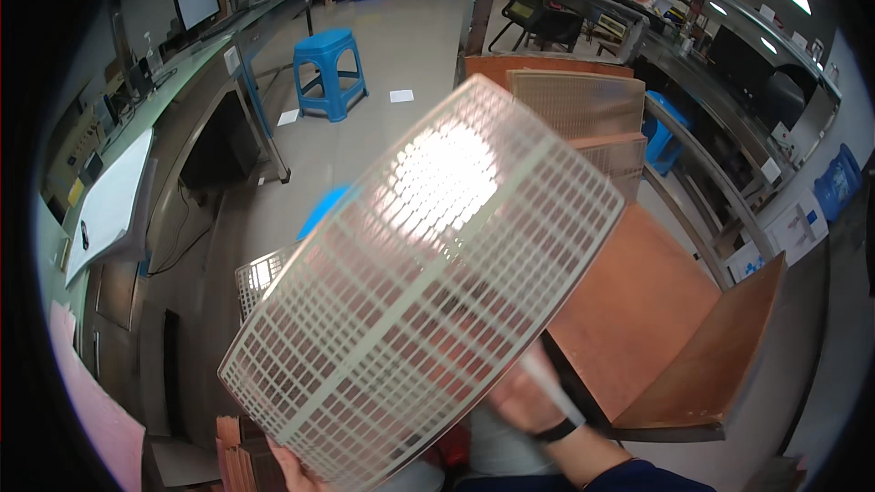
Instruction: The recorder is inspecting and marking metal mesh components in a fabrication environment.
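Observation:
A large circuit board panel [383, 310], coppery with a pale grid pattern, is tilted in front of me. Bright glare covers its upper part. My left hand [293, 472] grips the panel's lower left edge, thumb and fingers partly hidden by it. Beside the lower right edge is my right hand [529, 396], with a dark band [558, 430] on the wrist. Motion blurs that hand and the panel hides its fingers, so its grip does not show. A blurred pale strip [554, 384] lies along it; what it is I cannot make out.
On the right stands a copper-coloured rack [638, 301] with upright gridded panels [583, 100] at its far end. More panels [239, 456] are stacked low at left. A blue stool [330, 73] stands ahead; a workbench [205, 64] runs along the left.

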A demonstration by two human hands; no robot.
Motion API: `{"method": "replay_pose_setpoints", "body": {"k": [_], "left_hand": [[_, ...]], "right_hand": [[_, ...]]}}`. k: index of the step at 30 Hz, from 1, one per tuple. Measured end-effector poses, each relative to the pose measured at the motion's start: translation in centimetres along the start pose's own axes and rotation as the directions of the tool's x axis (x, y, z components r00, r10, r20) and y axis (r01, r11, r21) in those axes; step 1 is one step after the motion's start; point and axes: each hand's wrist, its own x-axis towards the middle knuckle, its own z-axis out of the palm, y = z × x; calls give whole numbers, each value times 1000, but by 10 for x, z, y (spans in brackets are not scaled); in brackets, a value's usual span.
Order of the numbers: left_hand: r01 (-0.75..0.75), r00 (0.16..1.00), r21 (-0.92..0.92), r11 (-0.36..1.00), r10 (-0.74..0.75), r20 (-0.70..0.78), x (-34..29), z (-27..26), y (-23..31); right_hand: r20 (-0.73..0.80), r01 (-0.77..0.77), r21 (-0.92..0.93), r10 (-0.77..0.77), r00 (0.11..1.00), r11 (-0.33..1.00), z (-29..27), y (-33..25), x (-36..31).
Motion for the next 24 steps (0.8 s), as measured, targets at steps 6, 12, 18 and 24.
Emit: {"method": "replay_pose_setpoints", "body": {"k": [6, 12, 18, 24], "left_hand": [[11, 933, 102, 995, -47, 356, -11, 71, -28], [122, 926, 348, 929, -233, 296, 5, 58, -25], [94, 982, 340, 936, -143, 123, 22, 33, -14], [68, 993, 355, 932, -98, 66, 37, 27, -4]], "right_hand": [[-95, 242, -278, -278, 956, 930, 36, -22, 8], [-308, 498, -356, -603, 736, 791, -48, -130, 14], [-476, 510, -554, -753, 455, 658, -162, -216, 19], [-666, 281, -575, -640, 383, 768, -236, -234, 46]]}}
